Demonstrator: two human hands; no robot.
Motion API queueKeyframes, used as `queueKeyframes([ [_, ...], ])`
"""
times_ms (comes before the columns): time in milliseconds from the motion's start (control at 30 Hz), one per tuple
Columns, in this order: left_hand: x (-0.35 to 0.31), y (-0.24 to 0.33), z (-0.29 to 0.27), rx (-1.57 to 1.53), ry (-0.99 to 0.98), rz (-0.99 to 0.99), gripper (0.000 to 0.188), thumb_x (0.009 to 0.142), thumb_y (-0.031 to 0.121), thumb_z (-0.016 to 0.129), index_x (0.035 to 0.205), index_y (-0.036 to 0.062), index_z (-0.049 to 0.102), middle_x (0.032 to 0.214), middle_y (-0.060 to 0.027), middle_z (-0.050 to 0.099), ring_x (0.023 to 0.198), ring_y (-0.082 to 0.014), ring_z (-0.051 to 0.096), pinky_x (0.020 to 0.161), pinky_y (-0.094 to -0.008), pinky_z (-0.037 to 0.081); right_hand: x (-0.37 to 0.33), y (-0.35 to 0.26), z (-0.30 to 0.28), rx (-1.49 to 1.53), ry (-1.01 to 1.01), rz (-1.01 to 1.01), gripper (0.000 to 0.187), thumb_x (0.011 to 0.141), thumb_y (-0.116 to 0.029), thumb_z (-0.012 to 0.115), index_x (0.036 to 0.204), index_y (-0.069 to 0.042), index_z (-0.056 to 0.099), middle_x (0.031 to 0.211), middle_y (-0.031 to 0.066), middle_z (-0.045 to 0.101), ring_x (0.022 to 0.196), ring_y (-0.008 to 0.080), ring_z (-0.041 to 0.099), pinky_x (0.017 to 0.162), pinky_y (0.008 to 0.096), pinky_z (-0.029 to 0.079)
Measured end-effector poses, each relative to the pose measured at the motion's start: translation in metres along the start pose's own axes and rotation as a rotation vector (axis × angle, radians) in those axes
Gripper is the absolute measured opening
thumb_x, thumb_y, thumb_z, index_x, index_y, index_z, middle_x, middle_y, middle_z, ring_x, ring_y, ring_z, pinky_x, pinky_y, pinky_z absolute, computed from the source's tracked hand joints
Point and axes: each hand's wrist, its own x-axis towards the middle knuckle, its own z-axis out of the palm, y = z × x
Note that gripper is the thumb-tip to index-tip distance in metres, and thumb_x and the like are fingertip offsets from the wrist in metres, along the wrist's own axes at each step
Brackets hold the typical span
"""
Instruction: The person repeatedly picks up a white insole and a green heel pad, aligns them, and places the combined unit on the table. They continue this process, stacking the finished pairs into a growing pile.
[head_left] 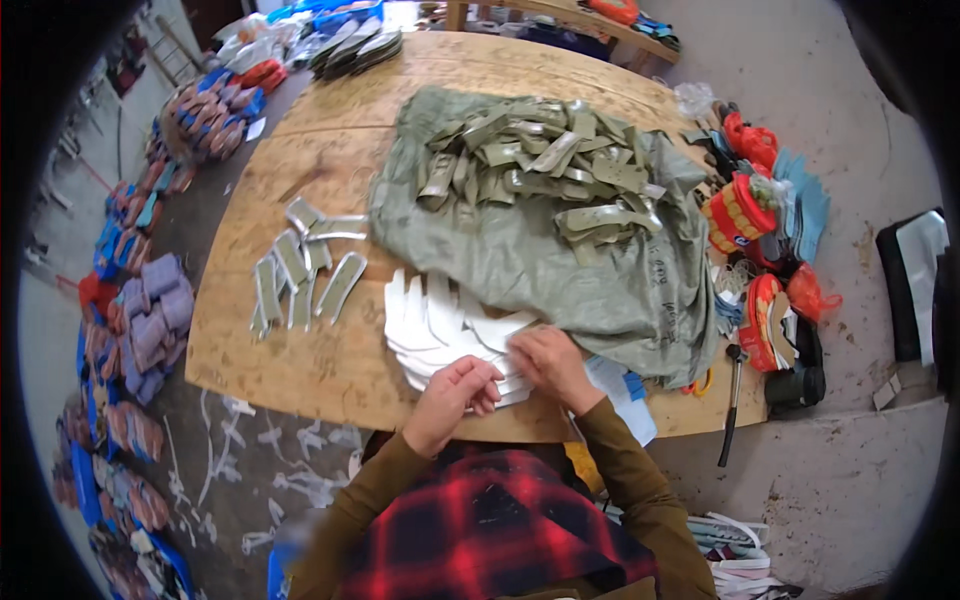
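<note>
A fan of white flat cut pieces [440,325] lies at the near edge of a wooden table [330,370]. My left hand [455,392] rests on the near part of that fan, fingers curled on a white piece. My right hand [550,362] pinches the right edge of the same white stack. Behind them a grey-green woven sack [520,250] is spread out, with a heap of olive-green cut strips [545,165] on top.
Several grey-green strips [305,270] lie on the table's left part. Red and orange bundles [745,215] and a hammer [732,400] sit at the right edge. Bundles of coloured pieces [150,320] cover the floor at left; white scraps [260,450] lie below the table.
</note>
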Motion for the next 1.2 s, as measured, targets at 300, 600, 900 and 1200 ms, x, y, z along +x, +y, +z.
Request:
queueKeyframes([
  [300, 0.024, 0.001, 0.002, 0.258, -0.011, 0.019, 0.041, 0.102, 0.034, 0.047, 0.124, -0.0005, 0.054, 0.107, -0.0105, 0.065, 0.091, -0.0145, 0.064, 0.071, -0.0267, 0.054, 0.025, -0.019, -0.029, -0.089, 0.267, -0.055, 0.016, 0.077, -0.006, 0.067, 0.093, -0.006, 0.064, 0.09, 0.0062, 0.067, 0.081, 0.0248, 0.065, 0.081, 0.04, 0.051],
  [600, 0.058, 0.029, 0.013, -0.255, 0.044, 0.08, 0.038, 0.103, 0.03, 0.045, 0.123, -0.0009, 0.055, 0.125, -0.0126, 0.06, 0.107, -0.0182, 0.061, 0.08, -0.0335, 0.057, 0.073, 0.029, -0.077, 0.083, 0.469, 0.097, 0.026, 0.081, -0.016, 0.07, 0.101, 0.0, 0.064, 0.106, 0.0156, 0.062, 0.101, 0.0358, 0.058, 0.086, 0.0438, 0.047],
  [900, 0.041, 0.029, -0.003, -0.342, 0.151, 0.05, 0.031, 0.102, 0.024, 0.048, 0.122, 0.0017, 0.054, 0.122, -0.012, 0.06, 0.108, -0.0183, 0.061, 0.087, -0.0298, 0.056, 0.106, 0.158, -0.073, -0.393, 0.388, 0.55, 0.049, 0.075, -0.029, 0.076, 0.103, 0.004, 0.053, 0.1, 0.0193, 0.051, 0.099, 0.0359, 0.051, 0.083, 0.0411, 0.044],
  [1200, 0.035, 0.025, -0.006, -0.491, 0.107, 0.056, 0.034, 0.101, 0.021, 0.048, 0.125, -0.0027, 0.051, 0.128, -0.0184, 0.055, 0.119, -0.0237, 0.056, 0.102, -0.0364, 0.05, 0.096, 0.094, -0.09, 0.463, 0.56, 0.518, 0.026, 0.082, -0.012, 0.069, 0.099, -0.001, 0.053, 0.082, 0.016, 0.063, 0.072, 0.0282, 0.063, 0.062, 0.0368, 0.047],
])
